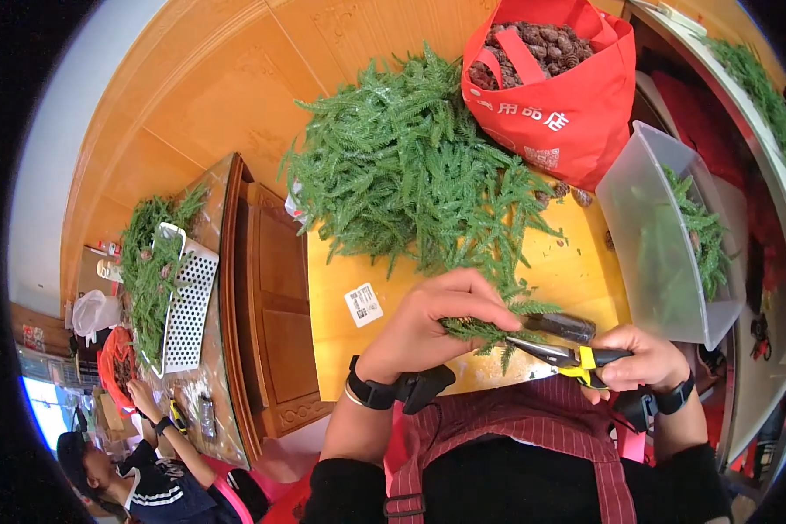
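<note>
While left hand [437,319] pinches a green sprig [485,330] at the yellow table [576,271] edge, right hand [642,360] is closed on pliers [563,354] w/ tips at the stem. Risk: fingers nicked (v. close) or sprig slipping.

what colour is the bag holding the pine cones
Red, with white print on its side; the bag shows clearly in the head view.

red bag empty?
No, the red bag stands open on the yellow table and is filled with brown cones.
</note>
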### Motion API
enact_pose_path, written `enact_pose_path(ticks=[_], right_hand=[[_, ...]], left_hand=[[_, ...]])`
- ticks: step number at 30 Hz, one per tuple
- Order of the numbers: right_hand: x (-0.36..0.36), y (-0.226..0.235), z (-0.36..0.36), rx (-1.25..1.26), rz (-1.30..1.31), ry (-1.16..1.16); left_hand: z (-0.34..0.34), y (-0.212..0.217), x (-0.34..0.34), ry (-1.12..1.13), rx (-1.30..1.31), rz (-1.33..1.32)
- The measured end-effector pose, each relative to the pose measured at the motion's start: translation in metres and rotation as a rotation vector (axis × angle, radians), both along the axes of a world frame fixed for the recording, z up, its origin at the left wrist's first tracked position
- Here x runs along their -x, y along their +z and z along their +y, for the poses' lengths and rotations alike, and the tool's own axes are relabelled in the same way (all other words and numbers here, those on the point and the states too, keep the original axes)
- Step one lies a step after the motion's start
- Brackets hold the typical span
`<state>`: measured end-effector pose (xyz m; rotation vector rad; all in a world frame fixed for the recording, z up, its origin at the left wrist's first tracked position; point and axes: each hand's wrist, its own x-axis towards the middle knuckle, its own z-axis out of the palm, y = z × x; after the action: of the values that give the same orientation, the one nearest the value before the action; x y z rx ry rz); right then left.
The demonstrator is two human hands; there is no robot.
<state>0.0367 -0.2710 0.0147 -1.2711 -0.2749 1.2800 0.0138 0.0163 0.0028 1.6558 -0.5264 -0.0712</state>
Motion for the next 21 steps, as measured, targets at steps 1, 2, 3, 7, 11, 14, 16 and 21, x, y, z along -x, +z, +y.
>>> enact_pose_path(ticks=[1,2,3,7,11,14,16,21], right_hand=[[0.000,-0.004,-0.002,-0.054,0.052,0.016],[-0.001,-0.007,-0.003,-0.109,0.103,0.035],[-0.003,-0.008,-0.003,-0.109,0.104,0.035],[-0.006,-0.015,-0.006,-0.169,0.169,0.118],[0.005,-0.023,-0.002,-0.379,0.302,0.031],[-0.002,-0.022,0.009,-0.426,-0.136,0.188],[0.001,-0.004,0.012,-0.220,-0.336,0.131],[0.010,0.017,0.008,0.210,-0.957,0.122]], left_hand=[[-0.001,0.002,0.000,-0.030,0.021,0.009],[-0.001,0.003,0.000,-0.030,0.022,0.010],[-0.002,0.004,0.000,-0.051,0.043,0.009],[-0.002,0.003,0.000,-0.141,0.103,0.002],[-0.003,0.004,0.001,-0.168,0.112,-0.080],[-0.001,0.002,0.005,-0.091,0.166,0.003],[0.002,-0.003,0.005,0.074,-0.004,-0.115],[0.004,0.001,0.009,0.328,-0.081,-0.221]])
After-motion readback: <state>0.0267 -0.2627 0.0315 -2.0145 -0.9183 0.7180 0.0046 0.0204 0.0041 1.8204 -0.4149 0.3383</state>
